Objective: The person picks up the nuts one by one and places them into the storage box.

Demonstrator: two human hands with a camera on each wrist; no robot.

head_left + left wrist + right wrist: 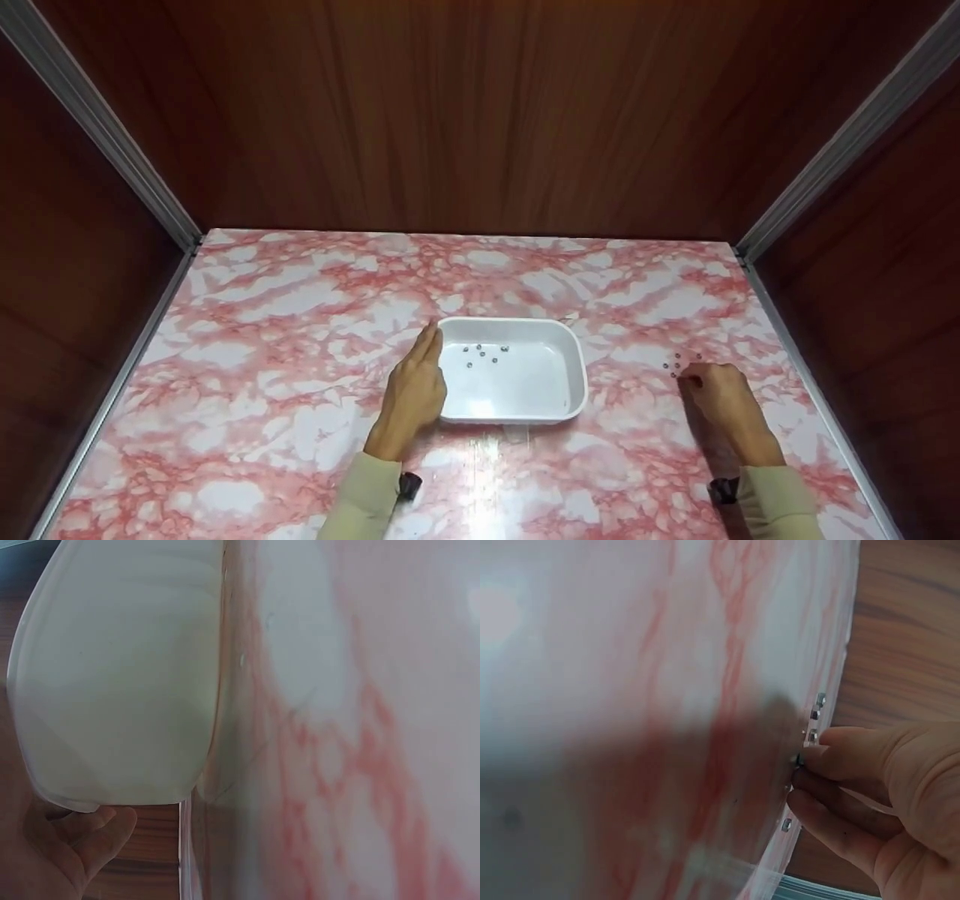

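A white rectangular tray (574, 375) lies on the pink marbled table (285, 330), with several small metal pieces (484, 352) in its far left part. My left hand (415, 386) lies flat with straight fingers against the tray's left wall; the left wrist view shows that wall (112, 690) close up and my fingers (82, 840) beside it. To the right of the tray, my right hand (712, 386) has its fingers curled at a small cluster of loose metal pieces (673, 365). In the right wrist view its fingertips (817, 761) pinch one small metal piece (798, 760).
Dark wooden walls with metal corner rails (832, 157) enclose the table at the back and on both sides. More loose metal pieces (819, 700) lie just beyond my right fingertips. The table's right edge runs close to my right hand.
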